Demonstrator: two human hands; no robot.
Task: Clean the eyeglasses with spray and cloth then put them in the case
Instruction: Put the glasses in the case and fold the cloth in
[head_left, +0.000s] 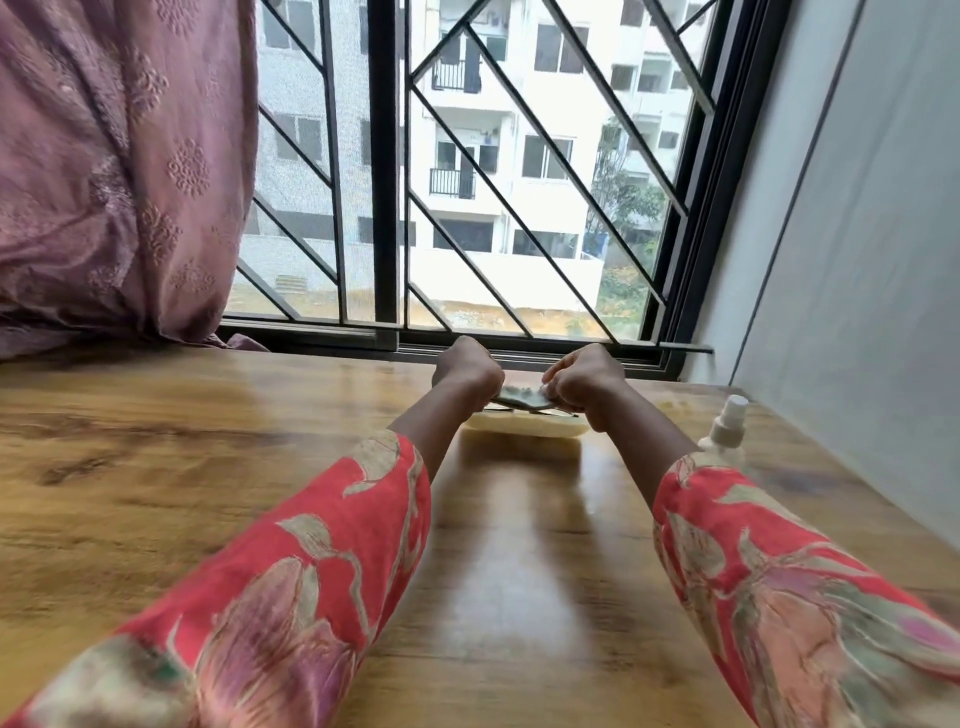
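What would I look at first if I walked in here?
Two arms in red flowered sleeves stretch over the wooden table, and both hands, left and right, hold the glasses with a cloth, just above a pale case. Behind them is a big barred window, with a pink curtain at left and a spray bottle at right.

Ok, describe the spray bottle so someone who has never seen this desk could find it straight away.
Start at the wooden table under the barred window and go to its right side, near the grey wall. The spray bottle stands upright there, just beyond the right sleeve. It is the only tall white thing with a pump nozzle; the pale case nearby lies low and flat.
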